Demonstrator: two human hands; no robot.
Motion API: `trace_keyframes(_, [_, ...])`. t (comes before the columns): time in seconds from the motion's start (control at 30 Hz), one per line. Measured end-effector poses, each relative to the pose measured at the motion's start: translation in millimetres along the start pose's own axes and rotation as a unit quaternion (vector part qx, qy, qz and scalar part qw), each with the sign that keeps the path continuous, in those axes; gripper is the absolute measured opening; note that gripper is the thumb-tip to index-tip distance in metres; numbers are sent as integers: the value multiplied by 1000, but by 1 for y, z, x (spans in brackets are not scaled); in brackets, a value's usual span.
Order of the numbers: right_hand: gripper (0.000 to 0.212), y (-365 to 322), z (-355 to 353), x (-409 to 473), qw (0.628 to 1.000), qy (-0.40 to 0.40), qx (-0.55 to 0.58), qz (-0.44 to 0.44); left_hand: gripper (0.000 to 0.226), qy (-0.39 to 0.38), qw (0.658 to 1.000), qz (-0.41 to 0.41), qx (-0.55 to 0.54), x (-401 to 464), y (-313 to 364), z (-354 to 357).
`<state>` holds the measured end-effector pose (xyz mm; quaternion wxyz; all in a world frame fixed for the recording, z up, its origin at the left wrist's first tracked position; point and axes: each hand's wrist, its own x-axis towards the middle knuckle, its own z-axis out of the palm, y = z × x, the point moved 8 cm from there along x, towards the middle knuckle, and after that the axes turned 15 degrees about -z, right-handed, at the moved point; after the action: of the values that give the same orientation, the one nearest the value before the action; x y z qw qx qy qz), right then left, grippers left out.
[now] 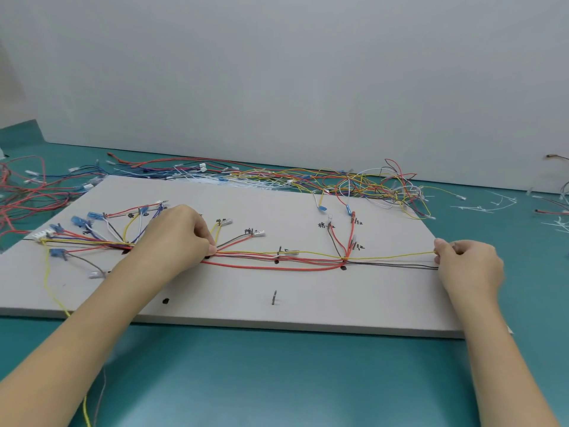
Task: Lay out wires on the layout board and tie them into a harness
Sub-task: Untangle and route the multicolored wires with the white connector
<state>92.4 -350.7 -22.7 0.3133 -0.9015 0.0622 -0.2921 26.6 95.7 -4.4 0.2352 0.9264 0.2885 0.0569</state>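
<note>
With the left hand [181, 238] pinching the wire bundle [277, 260] on the layout board [308, 303] and the right hand [462, 260] pinching the yellow wire [391, 256] at the board's right edge, keep it taut along the trunk

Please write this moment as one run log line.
left hand: pinches wire bundle | right hand: pinches yellow wire end | layout board: wires untied

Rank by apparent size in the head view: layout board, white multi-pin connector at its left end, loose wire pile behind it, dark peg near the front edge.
1. layout board
2. loose wire pile
3. white multi-pin connector
4. dark peg, though similar to the connector and nearer the camera, so unsure.
</note>
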Motion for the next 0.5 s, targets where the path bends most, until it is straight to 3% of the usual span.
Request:
trace_keyframes(0.2, [32,7,-3,-3,998,9,51,41,18,-13,1000,-13,-17,3,-4,-1])
trace_keyframes(0.5, [23,29,-12,-10,983,-44,90,153,17,-28,999,-10,-28,6,-6,0])
